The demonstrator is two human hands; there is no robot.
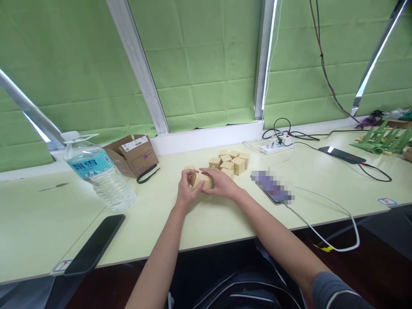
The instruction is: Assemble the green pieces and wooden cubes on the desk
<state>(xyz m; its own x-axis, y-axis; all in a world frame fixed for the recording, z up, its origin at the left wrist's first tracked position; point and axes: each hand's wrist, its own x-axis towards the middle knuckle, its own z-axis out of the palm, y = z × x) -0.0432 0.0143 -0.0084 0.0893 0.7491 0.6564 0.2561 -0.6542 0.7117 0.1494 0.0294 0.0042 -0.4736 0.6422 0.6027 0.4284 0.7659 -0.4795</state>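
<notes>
Between my two hands is a small tan cardboard box point(206, 180), held just above or on the pale table. My left hand point(188, 189) grips its left end, where a flap stands out. From the right, my right hand point(220, 182) wraps round the same box with fingers over its top. Another small tan box point(189, 168) shows partly behind my left hand. Several more small boxes point(238, 165) stand in a cluster just beyond my right hand. The underside of the held box is hidden.
A big water bottle point(99, 167), an open brown carton point(137, 156) with a black strap point(148, 174), and a black phone point(96, 244) are on the left. To the right lie a charging phone point(272, 187), a power strip point(277, 146), another phone point(342, 155) and loose cables.
</notes>
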